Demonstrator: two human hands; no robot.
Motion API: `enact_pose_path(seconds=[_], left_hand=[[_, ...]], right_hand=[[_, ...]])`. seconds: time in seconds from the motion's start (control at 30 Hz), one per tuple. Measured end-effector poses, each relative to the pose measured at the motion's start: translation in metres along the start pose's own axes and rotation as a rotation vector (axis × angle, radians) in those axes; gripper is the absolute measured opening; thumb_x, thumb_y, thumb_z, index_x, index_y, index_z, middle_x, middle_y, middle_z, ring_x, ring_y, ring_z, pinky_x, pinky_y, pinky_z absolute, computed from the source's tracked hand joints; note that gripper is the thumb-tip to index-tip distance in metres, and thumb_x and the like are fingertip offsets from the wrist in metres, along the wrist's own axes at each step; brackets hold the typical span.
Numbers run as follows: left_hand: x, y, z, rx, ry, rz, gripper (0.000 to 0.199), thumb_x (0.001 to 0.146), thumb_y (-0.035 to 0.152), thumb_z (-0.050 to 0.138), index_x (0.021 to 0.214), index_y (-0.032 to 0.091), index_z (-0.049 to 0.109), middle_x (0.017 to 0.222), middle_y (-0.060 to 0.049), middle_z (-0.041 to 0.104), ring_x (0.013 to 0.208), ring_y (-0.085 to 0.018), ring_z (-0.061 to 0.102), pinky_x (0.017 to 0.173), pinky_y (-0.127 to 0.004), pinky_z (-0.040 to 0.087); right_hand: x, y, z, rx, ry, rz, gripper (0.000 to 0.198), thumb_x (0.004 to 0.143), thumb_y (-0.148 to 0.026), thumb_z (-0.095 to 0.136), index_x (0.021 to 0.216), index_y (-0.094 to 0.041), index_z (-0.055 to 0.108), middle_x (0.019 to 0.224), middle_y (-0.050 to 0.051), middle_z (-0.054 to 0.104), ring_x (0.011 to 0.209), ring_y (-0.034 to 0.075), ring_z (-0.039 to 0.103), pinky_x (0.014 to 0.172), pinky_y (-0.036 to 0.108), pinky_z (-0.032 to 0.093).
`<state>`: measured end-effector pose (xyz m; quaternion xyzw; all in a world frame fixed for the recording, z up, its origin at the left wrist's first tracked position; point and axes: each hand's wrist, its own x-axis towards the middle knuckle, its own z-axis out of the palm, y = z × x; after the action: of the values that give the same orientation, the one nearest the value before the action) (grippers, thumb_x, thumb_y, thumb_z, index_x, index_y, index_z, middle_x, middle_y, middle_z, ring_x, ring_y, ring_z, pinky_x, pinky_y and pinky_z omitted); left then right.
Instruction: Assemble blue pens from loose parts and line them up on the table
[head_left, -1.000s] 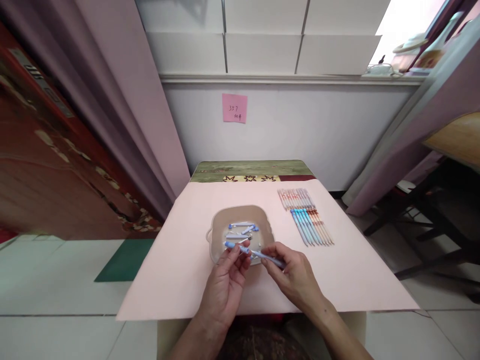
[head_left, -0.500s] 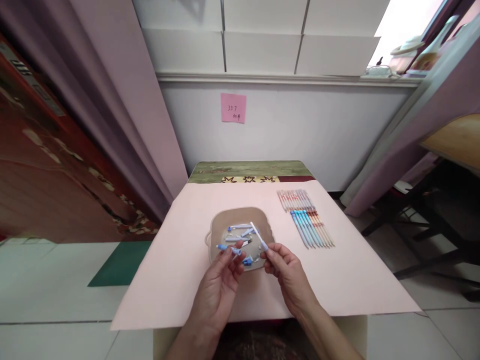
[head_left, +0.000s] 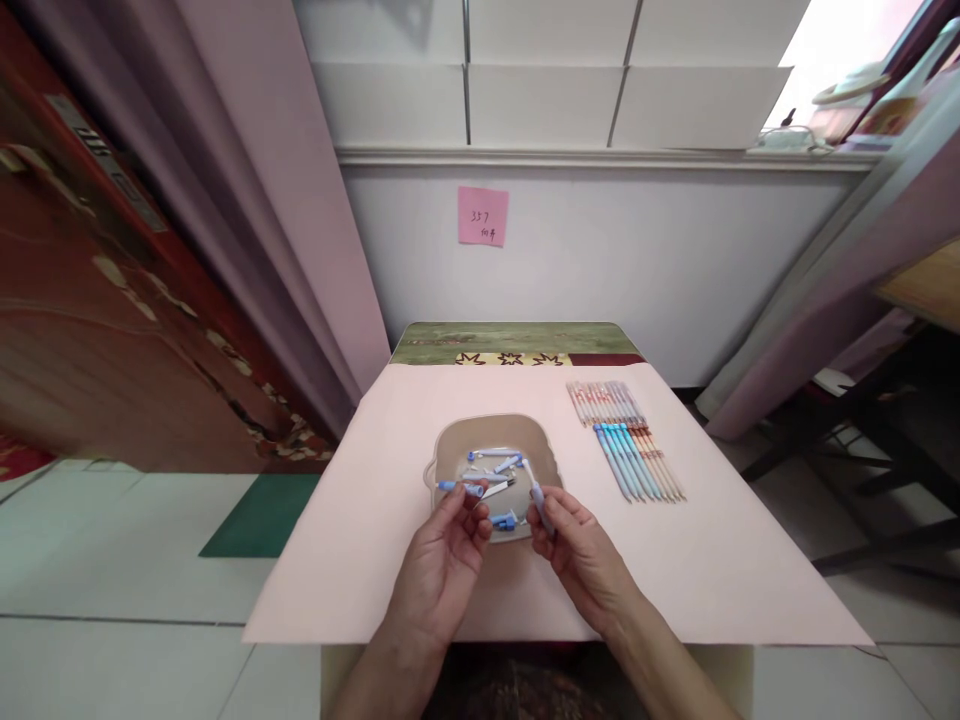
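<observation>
Above the near left part of a beige bin (head_left: 457, 432), my left hand (head_left: 442, 545) pinches a short blue pen barrel (head_left: 460, 489) between thumb and fingers. My right hand (head_left: 574, 535) is closed on a pale lilac-blue pen part (head_left: 538, 497), tilted up to the left, with a thin white piece (head_left: 529, 468) at its upper end. The two held parts are apart. Inside the bin lie several loose pen parts: pale blue barrels (head_left: 495, 453), a white tube with a dark tip (head_left: 496, 489) and a bright blue clip piece (head_left: 504, 521).
Right of the bin, a row of blue and cream pens (head_left: 637, 462) lies side by side. Behind it is a row of clear-bodied pens (head_left: 604, 402). Pink paper (head_left: 360, 560) covers the table. A pink note (head_left: 483, 216) is stuck on the wall.
Less of the white piece sticks out of the part in my right hand. My left hand still holds the blue barrel. The whole view has shifted slightly.
</observation>
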<state>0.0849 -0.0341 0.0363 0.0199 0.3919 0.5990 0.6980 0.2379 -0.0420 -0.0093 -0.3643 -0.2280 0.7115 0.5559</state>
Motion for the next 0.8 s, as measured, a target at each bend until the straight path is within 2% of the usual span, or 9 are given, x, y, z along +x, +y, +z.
enact_pose_path(seconds=[0.07, 0.17, 0.3, 0.4, 0.5, 0.63, 0.8], left_hand=[[0.001, -0.001, 0.0, -0.017, -0.003, -0.007, 0.009, 0.085, 0.009, 0.055, 0.082, 0.009, 0.064, 0.079, -0.009, 0.068, 0.058, -0.011, 0.059, 0.049, -0.02, 0.051], [0.001, -0.002, 0.001, -0.026, -0.008, -0.015, 0.009, 0.085, 0.01, 0.057, 0.081, 0.009, 0.064, 0.075, -0.007, 0.066, 0.056, -0.01, 0.058, 0.047, -0.019, 0.049], [0.002, -0.004, 0.001, -0.012, -0.018, -0.011, 0.009, 0.084, 0.01, 0.058, 0.079, 0.009, 0.065, 0.07, -0.005, 0.064, 0.056, -0.01, 0.057, 0.046, -0.019, 0.048], [0.003, -0.006, 0.0, 0.013, -0.017, 0.026, 0.007, 0.083, 0.01, 0.06, 0.08, 0.009, 0.066, 0.073, -0.005, 0.064, 0.057, -0.009, 0.057, 0.048, -0.018, 0.049], [0.002, -0.01, -0.002, 0.072, -0.03, 0.078, 0.004, 0.08, 0.011, 0.064, 0.083, 0.01, 0.067, 0.075, -0.004, 0.065, 0.059, -0.008, 0.058, 0.05, -0.018, 0.05], [0.0, -0.014, -0.003, 0.149, -0.027, 0.105, 0.013, 0.074, 0.015, 0.072, 0.086, 0.011, 0.067, 0.076, -0.003, 0.066, 0.057, -0.008, 0.059, 0.048, -0.017, 0.05], [-0.002, -0.012, -0.003, 0.194, -0.018, 0.106, 0.019, 0.074, 0.019, 0.073, 0.091, 0.013, 0.067, 0.094, -0.009, 0.071, 0.072, -0.014, 0.066, 0.052, -0.02, 0.054]], right_hand=[[-0.002, -0.002, -0.001, -0.217, 0.051, -0.107, 0.026, 0.074, -0.039, 0.075, 0.091, -0.019, 0.071, 0.07, -0.001, 0.066, 0.058, 0.007, 0.05, 0.054, 0.017, 0.041], [-0.008, -0.009, 0.0, -0.53, 0.102, -0.264, 0.026, 0.075, -0.04, 0.073, 0.089, -0.018, 0.071, 0.077, 0.002, 0.069, 0.065, 0.011, 0.056, 0.061, 0.02, 0.046], [-0.018, -0.018, 0.006, -0.823, 0.15, -0.477, 0.022, 0.078, -0.039, 0.068, 0.088, -0.019, 0.07, 0.083, 0.004, 0.071, 0.075, 0.018, 0.063, 0.067, 0.025, 0.051], [-0.022, -0.019, 0.008, -0.996, 0.145, -0.627, 0.018, 0.082, -0.035, 0.065, 0.09, -0.02, 0.07, 0.084, 0.004, 0.07, 0.075, 0.017, 0.065, 0.067, 0.025, 0.052], [-0.021, -0.017, 0.008, -1.09, 0.121, -0.734, 0.015, 0.085, -0.031, 0.062, 0.092, -0.021, 0.069, 0.085, 0.004, 0.069, 0.073, 0.016, 0.065, 0.065, 0.023, 0.052], [-0.015, -0.013, 0.011, -1.143, 0.099, -0.825, 0.013, 0.086, -0.028, 0.062, 0.095, -0.021, 0.067, 0.086, 0.004, 0.069, 0.074, 0.015, 0.066, 0.066, 0.023, 0.053], [-0.011, -0.008, 0.016, -1.146, 0.161, -0.902, 0.011, 0.083, -0.028, 0.066, 0.091, -0.021, 0.065, 0.08, 0.001, 0.07, 0.068, 0.014, 0.067, 0.064, 0.021, 0.054]])
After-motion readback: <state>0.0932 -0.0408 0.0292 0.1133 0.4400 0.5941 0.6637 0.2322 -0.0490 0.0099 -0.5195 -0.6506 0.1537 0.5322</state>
